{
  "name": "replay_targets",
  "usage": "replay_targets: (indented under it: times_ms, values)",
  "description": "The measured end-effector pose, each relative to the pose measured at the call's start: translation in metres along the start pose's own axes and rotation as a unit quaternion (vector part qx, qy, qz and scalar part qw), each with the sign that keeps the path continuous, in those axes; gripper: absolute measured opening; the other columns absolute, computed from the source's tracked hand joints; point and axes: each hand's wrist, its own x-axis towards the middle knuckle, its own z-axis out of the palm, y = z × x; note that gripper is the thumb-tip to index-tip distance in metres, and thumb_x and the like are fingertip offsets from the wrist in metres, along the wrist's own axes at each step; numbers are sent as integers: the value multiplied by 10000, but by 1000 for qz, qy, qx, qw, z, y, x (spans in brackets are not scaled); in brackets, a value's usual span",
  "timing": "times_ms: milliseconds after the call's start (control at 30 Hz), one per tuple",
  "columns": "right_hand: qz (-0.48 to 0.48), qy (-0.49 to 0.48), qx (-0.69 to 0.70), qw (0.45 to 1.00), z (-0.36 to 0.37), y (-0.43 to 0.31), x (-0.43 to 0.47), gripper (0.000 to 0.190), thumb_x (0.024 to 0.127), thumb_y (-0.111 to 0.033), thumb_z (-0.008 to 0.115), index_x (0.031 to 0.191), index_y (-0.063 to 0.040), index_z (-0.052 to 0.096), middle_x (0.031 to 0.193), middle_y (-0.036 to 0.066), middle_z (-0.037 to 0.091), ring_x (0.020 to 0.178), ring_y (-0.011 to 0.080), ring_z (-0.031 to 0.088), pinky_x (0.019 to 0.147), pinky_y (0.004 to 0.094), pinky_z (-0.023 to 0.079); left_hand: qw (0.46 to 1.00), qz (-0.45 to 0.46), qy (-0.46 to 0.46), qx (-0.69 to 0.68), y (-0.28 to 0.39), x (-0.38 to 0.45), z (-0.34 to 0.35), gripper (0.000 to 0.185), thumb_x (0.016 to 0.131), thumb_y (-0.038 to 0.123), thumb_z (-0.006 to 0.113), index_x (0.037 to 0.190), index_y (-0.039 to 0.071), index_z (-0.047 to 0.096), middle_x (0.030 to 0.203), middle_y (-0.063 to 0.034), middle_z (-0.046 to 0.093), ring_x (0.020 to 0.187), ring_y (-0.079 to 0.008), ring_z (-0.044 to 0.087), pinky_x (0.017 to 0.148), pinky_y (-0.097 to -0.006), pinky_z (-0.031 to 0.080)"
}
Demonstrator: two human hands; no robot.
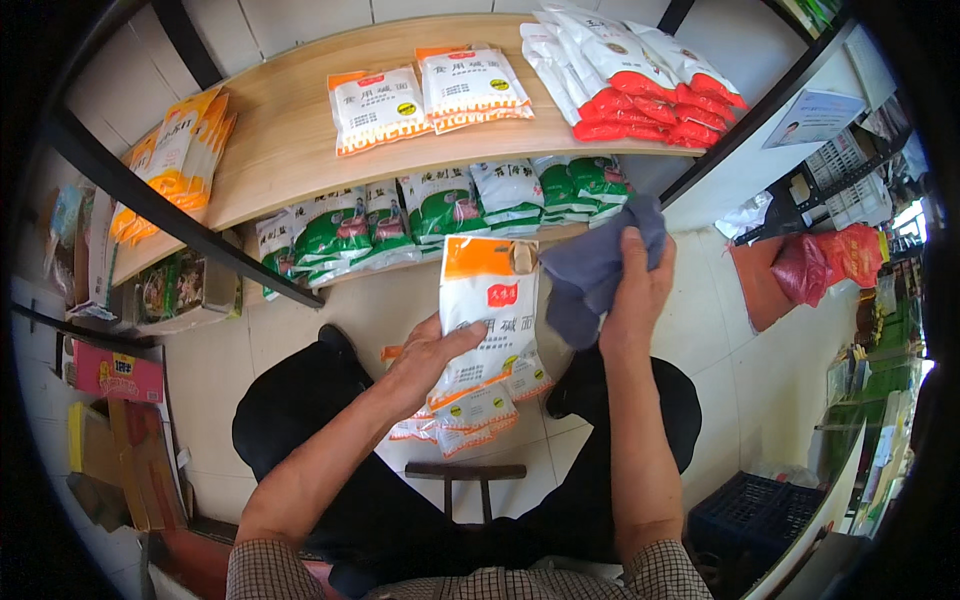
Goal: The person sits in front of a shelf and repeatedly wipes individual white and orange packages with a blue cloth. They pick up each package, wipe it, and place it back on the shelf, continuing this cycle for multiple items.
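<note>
Between my knees, my left hand [439,356] grips a white and orange plastic packet [487,300] by its left edge, thumb across the printed front. Just right of it my right hand [637,285] holds a crumpled blue-grey cloth [589,277], which hangs beside the packet's upper right corner. Below the held packet, more packets of the same kind [476,409] lie in a loose pile low between my legs. On the wooden shelf [277,112] in front, several matching packets [379,105] lie in two groups near the middle.
White and red bags [637,82] are piled at the shelf's right, yellow-orange packets [180,150] at its left. Green and white bags [442,202] line the lower shelf. Black metal posts [247,240] flank the shelving. A dark blue plastic crate [754,510] stands at lower right, cardboard boxes [142,457] at left.
</note>
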Motion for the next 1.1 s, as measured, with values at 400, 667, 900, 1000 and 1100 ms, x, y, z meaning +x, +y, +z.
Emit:
replay_targets:
  times_ms: [400,667,900,1000,1100]
  values:
    - [-95,-545,-162,817,23,-8,-95,384,850,-39,628,1231,-29,584,1146,164,649,1017,333,654,890,383,524,964,39,35,-259,26,7,-35,628,1011,511,460,1456,68,430,1356,-173,584,1214,-326,597,1043,-487,483]
    - [61,-348,-54,934,22,-8,-67,347,903,-143,630,1232,-46,577,1024,136,681,903,219,667,829,353,533,980,64,81,-172,21,8,-13,564,1001,408,554,1406,37,424,1341,-152,556,1209,-284,577,1034,-477,482]
    - [125,-348,-96,924,9,-8,-52,427,881,-208,694,1250,-22,584,1036,118,687,939,175,651,821,325,542,976,101,89,-172,35,2,-24,520,1026,380,506,1391,21,419,1320,-192,593,1129,-288,656,956,-445,562]
    - [137,-320,-84,934,10,-16,-46,419,899,-237,712,1227,-8,590,1051,89,679,938,161,639,819,311,539,974,115,91,-172,43,-5,-24,547,1028,369,502,1405,-9,386,1312,-197,594,1148,-305,647,959,-460,562]
    - [186,-379,-62,904,14,-18,-52,387,873,-229,774,1160,-17,624,1022,66,675,932,131,626,818,294,534,976,116,65,-171,37,-4,-31,554,1019,360,525,1402,-14,383,1309,-202,589,1154,-301,644,959,-455,562]
